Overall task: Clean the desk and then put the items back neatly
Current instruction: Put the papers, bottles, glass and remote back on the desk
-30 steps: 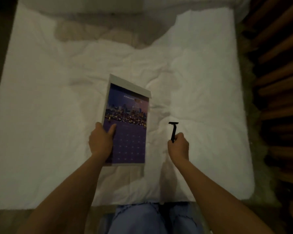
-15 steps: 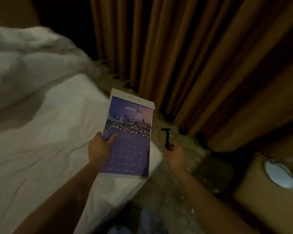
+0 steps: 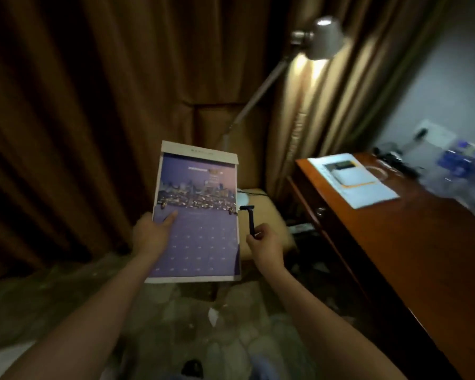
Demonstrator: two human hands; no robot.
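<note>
a: left hand [image 3: 155, 233]?
b: grips the calendar [image 3: 196, 215] by its left edge, thumb on the face, held in the air over the floor. looks like thin stiff card, light, probably bends if pinched at one corner, so hold mid-edge.
a: right hand [image 3: 263, 242]?
b: fingers curled round the lower handle of the razor [image 3: 249, 219], head up, just beside the calendar. light, hard plastic, likely sharp at the head, so keep to the handle.
a: desk [image 3: 412, 242]?
b: off to the right, well apart, papers [image 3: 353, 179] on it; far items blurred.
</note>
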